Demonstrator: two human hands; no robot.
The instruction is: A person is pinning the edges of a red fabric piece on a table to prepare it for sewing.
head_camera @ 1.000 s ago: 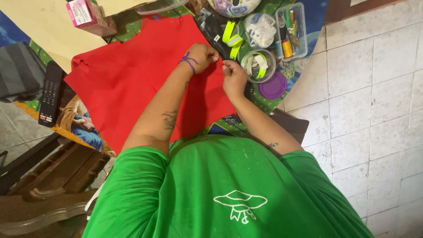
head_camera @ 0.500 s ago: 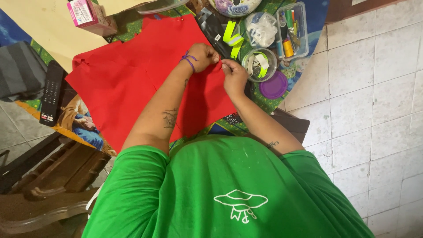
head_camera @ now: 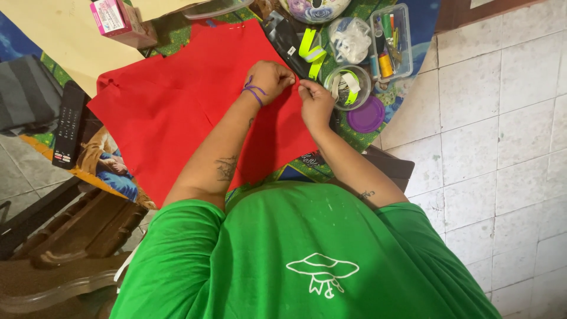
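Covering most of the table (head_camera: pixel 53 41), the red cloth (head_camera: pixel 171 106) lies flat and spread, its far edge running toward the clutter at the table's rim. Over it reach both my forearms from a green shirt (head_camera: pixel 307 254). My left hand (head_camera: pixel 270 80), a purple band at the wrist, is curled shut and pinches the red cloth at its right-hand edge; my right hand (head_camera: pixel 316 103) pinches the same edge just beside it, fingertips of the two hands nearly touching. Whether anything small sits between the fingers cannot be told. Beyond the hands: a clear box of sewing notions (head_camera: pixel 390 41), a round tub of yellow-green tape (head_camera: pixel 348 85), a purple lid (head_camera: pixel 366 115). Left of the cloth, a black remote (head_camera: pixel 68 124).
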